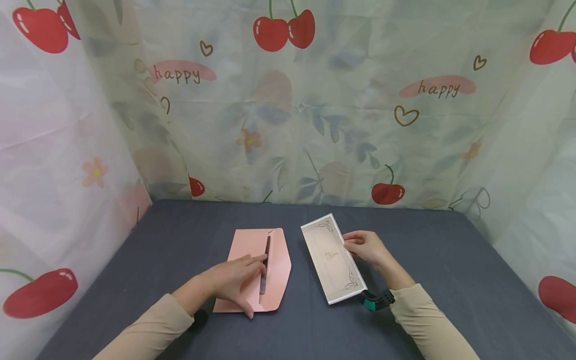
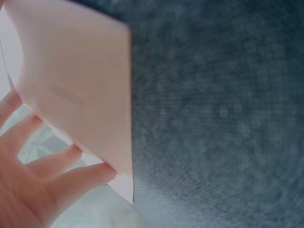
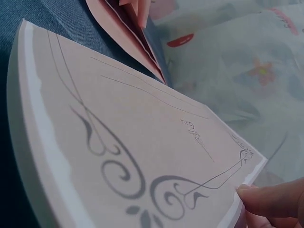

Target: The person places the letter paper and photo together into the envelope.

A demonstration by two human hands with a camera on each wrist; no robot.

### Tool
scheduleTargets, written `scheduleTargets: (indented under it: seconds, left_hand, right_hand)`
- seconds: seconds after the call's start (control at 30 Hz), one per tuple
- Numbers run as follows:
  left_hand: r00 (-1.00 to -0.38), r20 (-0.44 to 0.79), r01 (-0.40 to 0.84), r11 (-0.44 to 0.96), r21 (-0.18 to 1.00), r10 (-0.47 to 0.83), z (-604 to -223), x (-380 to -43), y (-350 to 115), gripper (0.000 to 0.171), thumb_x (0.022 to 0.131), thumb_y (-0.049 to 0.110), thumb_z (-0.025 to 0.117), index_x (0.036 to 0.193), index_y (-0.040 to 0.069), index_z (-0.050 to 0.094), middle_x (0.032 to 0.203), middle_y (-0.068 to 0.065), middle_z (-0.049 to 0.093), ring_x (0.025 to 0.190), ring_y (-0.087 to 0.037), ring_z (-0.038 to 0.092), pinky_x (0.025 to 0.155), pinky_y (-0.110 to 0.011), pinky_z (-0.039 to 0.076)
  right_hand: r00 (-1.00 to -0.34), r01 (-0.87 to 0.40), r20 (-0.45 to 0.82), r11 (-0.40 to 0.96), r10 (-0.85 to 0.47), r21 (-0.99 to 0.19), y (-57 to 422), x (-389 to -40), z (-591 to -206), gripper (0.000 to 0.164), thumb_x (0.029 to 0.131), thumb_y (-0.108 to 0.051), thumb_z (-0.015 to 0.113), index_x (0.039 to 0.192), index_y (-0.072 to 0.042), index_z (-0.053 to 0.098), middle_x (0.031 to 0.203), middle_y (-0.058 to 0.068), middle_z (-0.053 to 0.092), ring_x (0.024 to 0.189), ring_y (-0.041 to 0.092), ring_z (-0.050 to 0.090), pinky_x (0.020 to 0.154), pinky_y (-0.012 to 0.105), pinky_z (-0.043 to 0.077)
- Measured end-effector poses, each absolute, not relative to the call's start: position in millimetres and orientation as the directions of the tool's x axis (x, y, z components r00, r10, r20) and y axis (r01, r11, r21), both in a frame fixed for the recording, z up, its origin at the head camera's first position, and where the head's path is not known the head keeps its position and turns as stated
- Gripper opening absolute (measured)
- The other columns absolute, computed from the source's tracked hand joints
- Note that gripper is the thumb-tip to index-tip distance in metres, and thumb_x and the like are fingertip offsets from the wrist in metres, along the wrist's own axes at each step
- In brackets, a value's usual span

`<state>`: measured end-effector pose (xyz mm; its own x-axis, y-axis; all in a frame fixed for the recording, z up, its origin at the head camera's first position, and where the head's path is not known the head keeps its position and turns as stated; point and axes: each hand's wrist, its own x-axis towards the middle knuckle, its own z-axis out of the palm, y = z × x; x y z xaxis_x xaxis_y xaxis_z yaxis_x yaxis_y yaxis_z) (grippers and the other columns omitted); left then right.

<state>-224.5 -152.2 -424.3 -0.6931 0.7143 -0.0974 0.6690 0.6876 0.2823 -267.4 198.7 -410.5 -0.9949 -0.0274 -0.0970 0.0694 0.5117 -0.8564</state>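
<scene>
A pink envelope lies on the table with its flap unfolded to the right. A dark gap shows along its mouth. My left hand rests over the envelope, fingertips at the mouth and thumb by the near edge. In the left wrist view, its spread fingers touch along an edge of the pink paper. To the right, my right hand pinches the long right edge of a cream card with grey scroll corners. The card is tilted and raised over the cloth. Thumb and fingertips grip its edge in the right wrist view.
A dark blue-grey cloth covers the table. Around its back and sides hangs a curtain printed with cherries, hearts and flowers. A black and green wrist strap sits on the right wrist, close to the card's near corner.
</scene>
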Motion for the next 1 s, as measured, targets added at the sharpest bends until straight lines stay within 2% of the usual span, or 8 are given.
scheduleTargets:
  seconds: [0.27,1.0]
  left_hand:
    - [-0.689,-0.09,0.677,0.683,0.275,0.719,-425.1,-225.1,-152.7,0.085,0.055,0.069,0.075,0.121,0.024,0.046,0.152,-0.006,0.031,0.134,-0.023,0.038,0.098,-0.041,0.043]
    - [-0.7,-0.106,0.661,0.696,0.279,0.707,-424.8,-224.1,-153.0,0.086,0.055,0.07,0.074,0.122,0.025,0.045,0.153,-0.006,0.029,0.137,-0.027,0.036,0.101,-0.045,0.041]
  right_hand:
    - [-0.994,0.072,-0.1,0.496,-0.03,-0.865,188.3,-268.3,-413.8,0.027,0.089,-0.004,0.059,0.114,0.007,0.06,0.105,0.024,0.066,0.075,0.011,0.061,0.07,0.03,0.054]
    - [-0.991,0.072,-0.113,0.44,-0.067,-0.895,160.8,-269.8,-419.9,0.026,0.088,-0.003,0.06,0.111,0.007,0.062,0.101,0.02,0.068,0.073,0.009,0.061,0.066,0.026,0.053]
